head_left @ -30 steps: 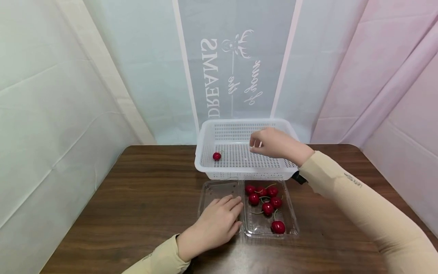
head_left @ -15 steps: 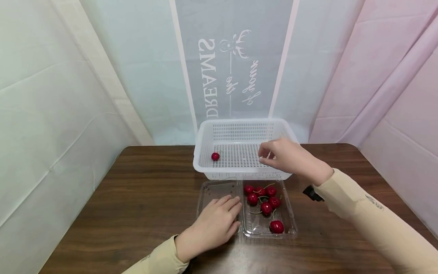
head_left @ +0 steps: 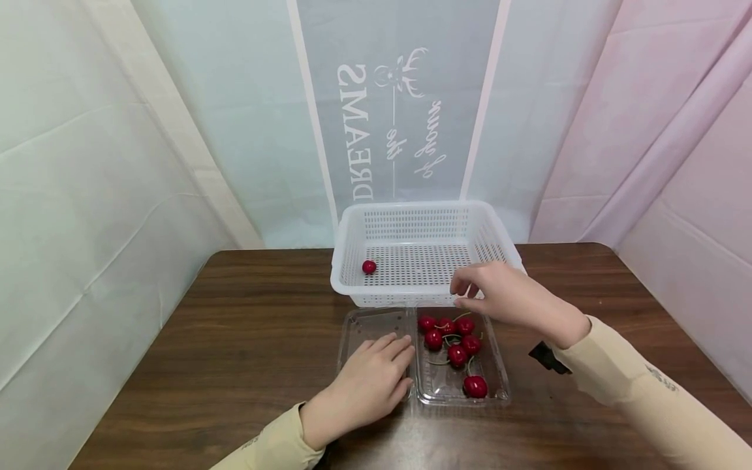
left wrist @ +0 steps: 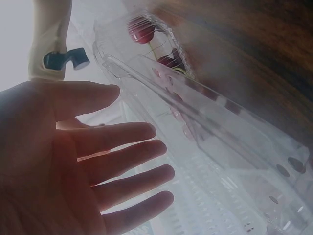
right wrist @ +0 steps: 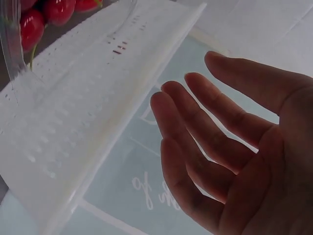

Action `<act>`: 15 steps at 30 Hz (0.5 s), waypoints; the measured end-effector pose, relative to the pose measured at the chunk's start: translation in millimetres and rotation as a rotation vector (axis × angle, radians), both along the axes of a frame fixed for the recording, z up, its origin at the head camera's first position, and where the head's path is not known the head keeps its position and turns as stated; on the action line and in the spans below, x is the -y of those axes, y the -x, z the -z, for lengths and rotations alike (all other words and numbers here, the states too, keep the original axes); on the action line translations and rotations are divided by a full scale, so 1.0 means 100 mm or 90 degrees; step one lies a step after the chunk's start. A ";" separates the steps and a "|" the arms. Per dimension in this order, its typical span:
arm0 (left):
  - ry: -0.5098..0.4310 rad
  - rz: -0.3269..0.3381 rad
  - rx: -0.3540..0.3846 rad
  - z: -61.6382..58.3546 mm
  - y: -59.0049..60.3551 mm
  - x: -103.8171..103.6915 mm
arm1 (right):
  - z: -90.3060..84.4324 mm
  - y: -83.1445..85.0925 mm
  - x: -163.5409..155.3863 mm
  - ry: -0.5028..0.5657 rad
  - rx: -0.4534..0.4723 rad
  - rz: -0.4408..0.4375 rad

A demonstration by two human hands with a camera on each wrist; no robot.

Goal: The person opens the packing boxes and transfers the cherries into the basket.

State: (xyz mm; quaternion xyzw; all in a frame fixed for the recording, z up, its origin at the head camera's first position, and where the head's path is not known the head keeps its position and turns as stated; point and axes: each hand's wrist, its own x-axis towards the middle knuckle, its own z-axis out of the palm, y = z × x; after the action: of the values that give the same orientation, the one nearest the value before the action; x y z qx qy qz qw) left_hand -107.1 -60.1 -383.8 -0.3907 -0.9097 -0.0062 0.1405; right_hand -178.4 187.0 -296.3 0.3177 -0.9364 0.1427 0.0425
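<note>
A clear plastic clamshell box (head_left: pixel 496 375) lies open on the brown table. Its right half holds several red cherries (head_left: pixel 457 356) with green stems. My left hand (head_left: pixel 367 385) rests flat, fingers straight, on the box's left half (head_left: pixel 367 323). My right hand (head_left: pixel 508 297) hovers with relaxed fingers and holds nothing, above the near rim of a white perforated basket (head_left: pixel 346 274) and the far end of the cherries. One cherry (head_left: pixel 369 266) lies alone in the basket's left part. The right wrist view shows an empty palm (right wrist: pixel 234 152) beside the basket wall (right wrist: pixel 98 98).
The table (head_left: pixel 235 339) stands against pale fabric walls on all sides, with a printed banner (head_left: pixel 393 124) behind the basket. A black wrist-camera mount (head_left: pixel 549 358) sits on my right sleeve.
My right hand has drawn back from over the basket's middle toward me and to the right, ending above the basket's near rim. The left hand has stayed on the box's left half.
</note>
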 end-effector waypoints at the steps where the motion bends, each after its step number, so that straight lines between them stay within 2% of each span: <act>1: 0.000 0.000 -0.001 0.00 0.00 0.00 | 0.01 -0.02 0.00 0.003 -0.001 -0.007; 4: 0.002 -0.001 -0.001 0.00 0.00 0.00 | 0.04 -0.07 -0.01 0.005 -0.008 -0.018; 10: 0.000 -0.001 0.000 0.00 -0.01 0.00 | 0.11 -0.16 -0.03 -0.003 0.018 -0.013; 15: -0.001 -0.002 -0.002 0.00 -0.01 0.00 | 0.19 -0.21 -0.06 0.022 0.039 -0.030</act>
State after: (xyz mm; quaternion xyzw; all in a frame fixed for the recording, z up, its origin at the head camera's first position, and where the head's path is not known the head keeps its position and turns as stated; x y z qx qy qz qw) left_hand -106.6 -60.2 -383.7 -0.3894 -0.9101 -0.0061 0.1418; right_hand -157.0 192.8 -315.6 0.3342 -0.9270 0.1696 0.0162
